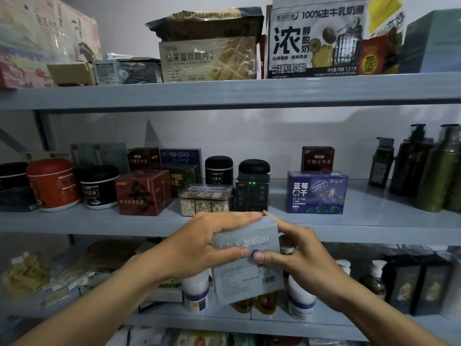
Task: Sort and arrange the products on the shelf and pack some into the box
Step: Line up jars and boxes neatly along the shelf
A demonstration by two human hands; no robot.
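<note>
- Between our two hands, in front of the middle shelf board's (374, 229) front edge, sits the grey box (245, 278) – off the shelf, held in the air and tilted, its printed label face towards us.
- Our left hand (204, 242) grips it from the left: fingers curled over the top edge, thumb pressed on the front face.
- Our right hand (298, 245) grips the right side: fingers wrapped round the upper right corner, thumb on the front. The two thumb tips are nearly touching.
- Just behind the grey box on the middle shelf we see a dark box (252, 196) with a black-lidded jar on top.
- A clear plastic container (205, 199) stands to the left of the dark box, with a red-brown box (143, 192) further left.
- A blue box (316, 192) stands to the right – a small brown box (317, 159) rests on it.
- Far right: dark pump bottles (411, 161).
- On the shelf below, white bottles (195, 290) are partly hidden by the grey box.
- On the top shelf: a large white carton (316, 38).
</note>
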